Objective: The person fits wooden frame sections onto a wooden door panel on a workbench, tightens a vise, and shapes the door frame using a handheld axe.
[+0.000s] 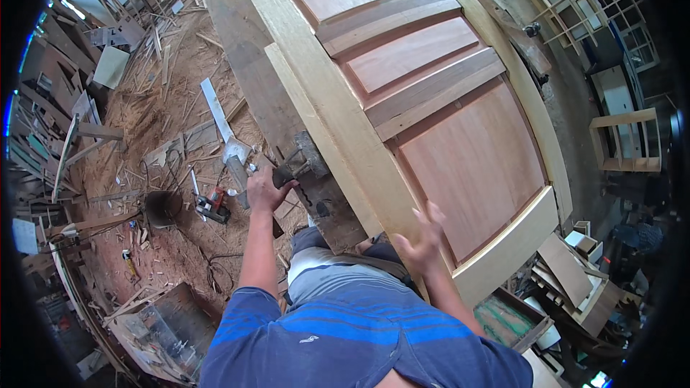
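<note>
A large panelled wooden door point(438, 108) lies flat on a workbench in front of me, with a loose pale strip of wood point(323, 108) along its left edge. My left hand point(267, 188) is closed on the dark handle of a metal clamp point(305, 162) fixed at the door's left edge. My right hand point(420, 241) hovers over the door's near left corner with fingers spread, holding nothing; it looks blurred.
The sawdust floor on the left is littered with offcuts, a red power tool point(213, 205) with its cable, a metal square point(219, 118) and a dark bucket point(162, 208). A dark plank point(244, 50) runs beside the door. Wooden frames and boxes point(625, 140) stand at right.
</note>
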Motion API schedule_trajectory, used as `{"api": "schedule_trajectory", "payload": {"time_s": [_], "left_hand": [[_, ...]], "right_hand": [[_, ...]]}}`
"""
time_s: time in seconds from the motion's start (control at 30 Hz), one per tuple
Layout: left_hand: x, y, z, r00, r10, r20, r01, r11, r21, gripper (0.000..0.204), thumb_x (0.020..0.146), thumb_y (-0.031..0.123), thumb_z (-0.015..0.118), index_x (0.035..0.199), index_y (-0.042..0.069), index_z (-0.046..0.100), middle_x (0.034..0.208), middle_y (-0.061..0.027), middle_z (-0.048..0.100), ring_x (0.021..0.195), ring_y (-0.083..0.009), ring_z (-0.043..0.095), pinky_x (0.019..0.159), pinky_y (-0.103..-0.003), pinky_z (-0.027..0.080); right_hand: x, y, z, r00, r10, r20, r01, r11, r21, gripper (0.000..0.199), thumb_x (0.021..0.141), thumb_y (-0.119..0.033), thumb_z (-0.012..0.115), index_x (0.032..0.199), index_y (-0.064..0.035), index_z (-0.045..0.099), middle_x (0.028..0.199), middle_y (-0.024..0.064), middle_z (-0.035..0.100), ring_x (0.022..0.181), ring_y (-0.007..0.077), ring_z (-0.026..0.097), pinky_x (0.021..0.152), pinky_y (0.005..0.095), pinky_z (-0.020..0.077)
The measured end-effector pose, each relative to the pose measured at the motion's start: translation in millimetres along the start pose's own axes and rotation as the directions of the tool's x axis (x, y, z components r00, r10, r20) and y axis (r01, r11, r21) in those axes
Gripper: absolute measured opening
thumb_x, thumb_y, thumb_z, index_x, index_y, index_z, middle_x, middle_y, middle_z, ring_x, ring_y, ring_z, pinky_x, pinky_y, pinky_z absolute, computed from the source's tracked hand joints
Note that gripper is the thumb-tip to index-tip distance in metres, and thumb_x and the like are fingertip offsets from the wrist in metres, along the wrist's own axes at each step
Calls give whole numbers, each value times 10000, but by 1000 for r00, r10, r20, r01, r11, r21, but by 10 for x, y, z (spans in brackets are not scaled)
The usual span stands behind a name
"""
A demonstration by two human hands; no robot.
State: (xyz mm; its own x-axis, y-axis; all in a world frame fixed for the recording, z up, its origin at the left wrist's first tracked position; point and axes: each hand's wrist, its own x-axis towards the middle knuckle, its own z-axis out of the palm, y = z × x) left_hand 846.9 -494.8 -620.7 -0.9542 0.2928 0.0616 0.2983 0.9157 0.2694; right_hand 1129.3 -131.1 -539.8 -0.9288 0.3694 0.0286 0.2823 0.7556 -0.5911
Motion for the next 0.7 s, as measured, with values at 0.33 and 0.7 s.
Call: {"api": "schedule_trajectory", "payload": {"time_s": [0.33, 0.7], "left_hand": [[78, 129, -59, 997, -75, 26, 74, 997, 21, 895, 667, 920, 687, 899, 57, 646, 901, -183, 726, 856, -402, 713, 772, -493, 559], [108, 92, 39, 991, -70, -118, 68, 998, -13, 843, 576, 904, 762, 758, 85, 688, 782, -120, 726, 736, -336, 716, 683, -453, 566]], "right_hand": [[-2619, 1749, -889, -126, 976, -176, -865, -22, 502, 917, 976, -684, 612, 1556, 2, 425, 1493, 242, 527, 1389, 421, 496, 1165, 521, 406], [-2322, 1620, -931, 54, 998, -34, -750, 63, 658, 998, 968, -743, 554, 1600, -1, 346, 1556, 237, 468, 1428, 410, 467, 1186, 513, 392]]}}
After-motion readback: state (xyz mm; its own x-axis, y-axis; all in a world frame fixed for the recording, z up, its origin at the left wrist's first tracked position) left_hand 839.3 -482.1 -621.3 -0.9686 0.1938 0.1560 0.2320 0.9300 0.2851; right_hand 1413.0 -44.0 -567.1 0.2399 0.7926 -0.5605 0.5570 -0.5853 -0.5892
